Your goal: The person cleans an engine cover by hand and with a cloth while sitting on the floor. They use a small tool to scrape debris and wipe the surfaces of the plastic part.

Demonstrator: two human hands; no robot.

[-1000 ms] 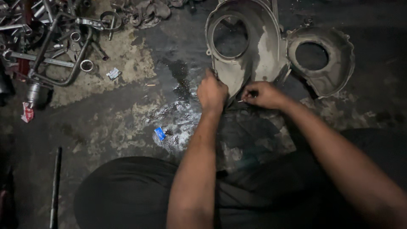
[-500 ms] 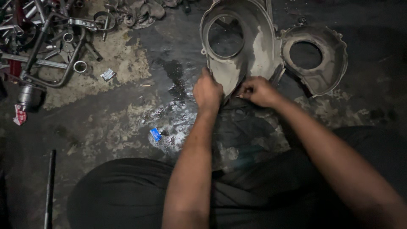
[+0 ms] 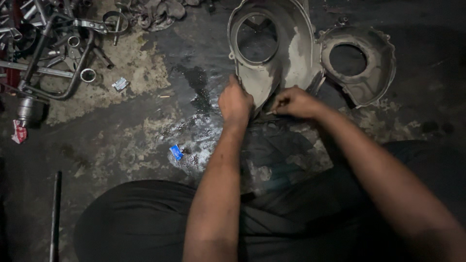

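Down on the dark, oily floor [image 3: 145,145] we see both of our bare hands working at the near end of a large grey metal housing cover [image 3: 291,58]. Our left hand [image 3: 235,102] grips the cover's lower left edge, its fingers curled shut around that rim, knuckles turned up toward the camera. Our right hand [image 3: 295,103] rests at the cover's narrow bottom tip, fingers pinched together on something thin and pale that pokes out to the left; it is too small for us to tell what it is. The two hands sit near each other, with the tip of the cover between them.

The cover lies flat on the floor, with a big round opening in its upper half and a pale, dusty patch down its middle. Just beside it on the right, touching or nearly touching, lies a second, smaller round casing [image 3: 359,63] with its own circular hole and a broken-looking rim.

A wet, shiny patch [image 3: 194,131] spreads over the floor left of our left forearm, and a small blue scrap [image 3: 175,152] lies in it. Farther left a silvery wrapper [image 3: 120,84] sits on lighter, sandy ground. A heap of metal tubes, rings and brackets [image 3: 53,43] fills the upper left corner, and a crumpled grey rag [image 3: 158,12] lies at the top edge. A long dark rod [image 3: 55,213] lies along the lower left. Our dark-trousered knees [image 3: 136,218] fill the bottom of the view.
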